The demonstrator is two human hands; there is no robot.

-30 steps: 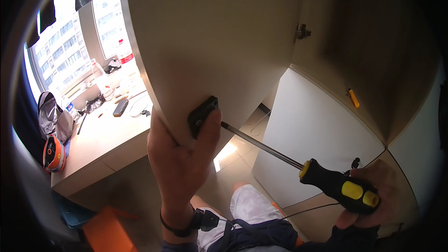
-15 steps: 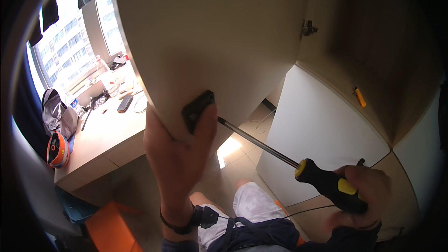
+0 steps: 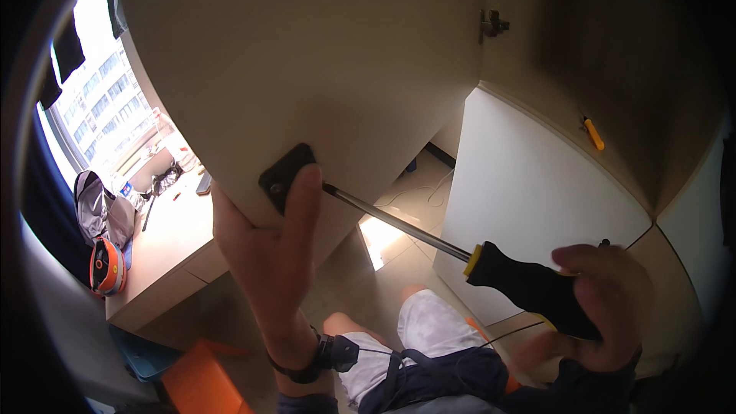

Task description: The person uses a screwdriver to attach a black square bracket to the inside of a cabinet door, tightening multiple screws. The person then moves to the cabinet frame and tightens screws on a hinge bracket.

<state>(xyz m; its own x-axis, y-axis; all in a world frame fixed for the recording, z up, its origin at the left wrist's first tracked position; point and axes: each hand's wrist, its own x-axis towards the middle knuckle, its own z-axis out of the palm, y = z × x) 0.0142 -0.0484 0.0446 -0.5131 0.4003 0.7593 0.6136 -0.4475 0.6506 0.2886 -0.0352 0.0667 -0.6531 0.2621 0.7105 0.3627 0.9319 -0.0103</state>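
Observation:
The pale cabinet door hangs open before me. Near its lower edge, the thumb of my left hand presses a small black fitting with a round hole or screw in it against the panel. The other fingers of that hand are hidden behind the door. My right hand is closed round the black and yellow handle of a screwdriver, whose shaft slants up and left. The shaft's end lies close beside my left thumb; I cannot tell whether its tip touches the fitting.
A metal hinge joins the door to the cabinet. Inside, a yellow-handled tool lies on the shelf. At left stands a desk with a grey bag and an orange roll. An orange seat is below.
My view has shifted, so door, fitting and left hand appear further left. The screwdriver handle has turned: its yellow patch no longer faces me. My right fingers have shifted on the handle.

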